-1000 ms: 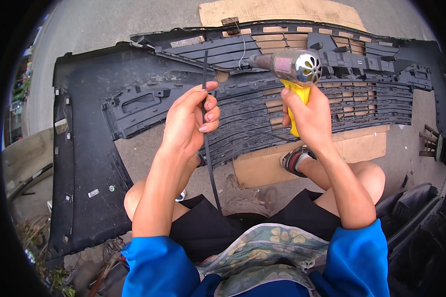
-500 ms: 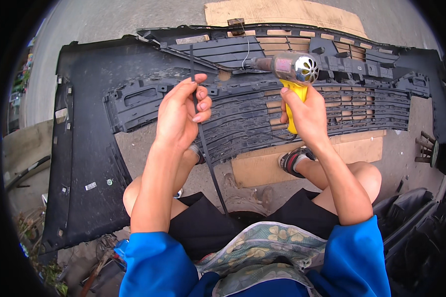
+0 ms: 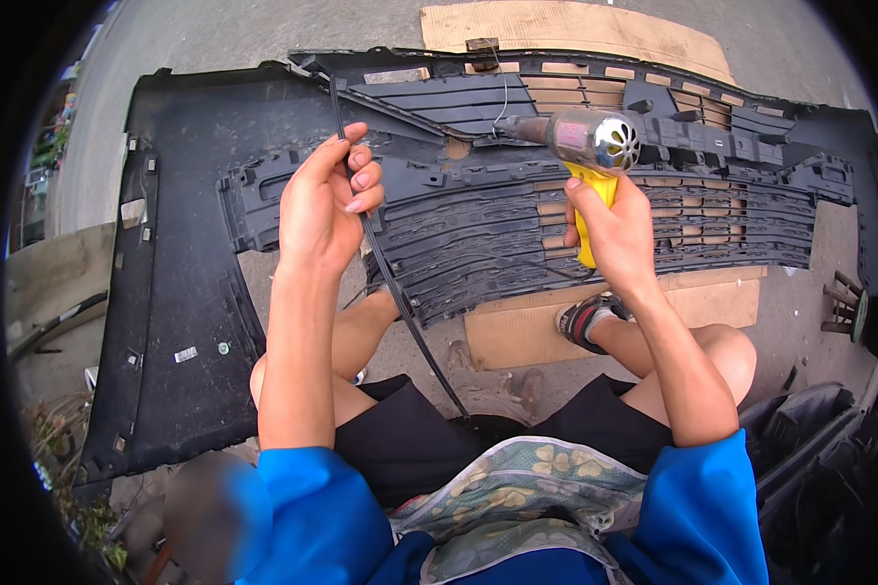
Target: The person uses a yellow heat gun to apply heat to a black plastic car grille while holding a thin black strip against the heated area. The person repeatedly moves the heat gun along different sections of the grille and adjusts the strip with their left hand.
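Observation:
My right hand (image 3: pixel 610 224) is wrapped round the yellow handle of a heat gun (image 3: pixel 590 141), its metal nozzle pointing left over the slatted middle of a black plastic car bumper (image 3: pixel 190 214). In my left hand (image 3: pixel 332 195) a long thin black plastic strip (image 3: pixel 400 297) is pinched between thumb and fingers. The strip's upper end rises past my fingertips over the bumper; its lower part slants down to my lap. A gap separates the nozzle from the strip. Where the bumper passes behind my hands, parts of it are hidden.
Flat cardboard (image 3: pixel 517 336) lies under the bumper's near edge, and another cardboard sheet (image 3: pixel 576 29) at its far side. A small stool (image 3: pixel 849 307) stands at the right. Dark plastic parts (image 3: pixel 810 439) are piled at the lower right. My shoe (image 3: pixel 585 327) rests by the cardboard.
My left hand has shifted left and slightly up with the strip, whose top now leans further left. The heat gun stays in my right hand, a little further right in view.

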Available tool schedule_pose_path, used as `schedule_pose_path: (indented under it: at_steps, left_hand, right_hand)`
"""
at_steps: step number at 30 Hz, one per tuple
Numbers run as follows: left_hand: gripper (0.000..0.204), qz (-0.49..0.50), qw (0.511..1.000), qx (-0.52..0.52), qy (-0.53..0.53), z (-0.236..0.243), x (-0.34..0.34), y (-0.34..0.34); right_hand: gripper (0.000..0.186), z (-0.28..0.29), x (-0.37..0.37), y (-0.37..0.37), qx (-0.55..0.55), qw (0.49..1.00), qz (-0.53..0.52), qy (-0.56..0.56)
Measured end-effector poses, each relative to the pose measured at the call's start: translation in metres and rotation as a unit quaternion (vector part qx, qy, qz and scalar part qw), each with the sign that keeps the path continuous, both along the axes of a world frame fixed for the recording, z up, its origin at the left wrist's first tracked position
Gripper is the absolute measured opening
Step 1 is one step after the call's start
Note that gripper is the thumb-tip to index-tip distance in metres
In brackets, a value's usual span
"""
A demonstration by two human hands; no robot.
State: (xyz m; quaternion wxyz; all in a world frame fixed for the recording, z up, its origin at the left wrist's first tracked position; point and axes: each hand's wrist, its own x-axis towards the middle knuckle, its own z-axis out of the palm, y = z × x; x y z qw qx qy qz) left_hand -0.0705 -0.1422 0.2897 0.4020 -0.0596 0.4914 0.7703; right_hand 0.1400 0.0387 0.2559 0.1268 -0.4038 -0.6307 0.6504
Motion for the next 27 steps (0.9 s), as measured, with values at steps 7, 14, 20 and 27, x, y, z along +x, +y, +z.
schedule_pose_path:
  at_steps: [7,14,20,27]
  left_hand:
    - [0.027,0.000,1.000,-0.003,0.002,0.000,0.000,0.000]
    - [0.028,-0.016,1.000,-0.002,0.004,-0.002,0.001,0.002]
    - [0.027,-0.033,0.999,-0.010,0.001,-0.007,0.007,0.007]
    - [0.027,-0.039,0.999,-0.004,0.004,-0.007,0.006,0.005]
  right_hand:
    - [0.022,0.006,0.000,0.003,0.005,1.000,-0.006,0.004]
    - [0.022,0.011,0.003,0.016,0.001,0.999,-0.039,0.035]
    - [0.022,0.010,0.008,0.035,-0.048,0.994,-0.094,0.038]
    - [0.021,0.013,0.010,0.039,-0.072,0.986,-0.137,0.064]
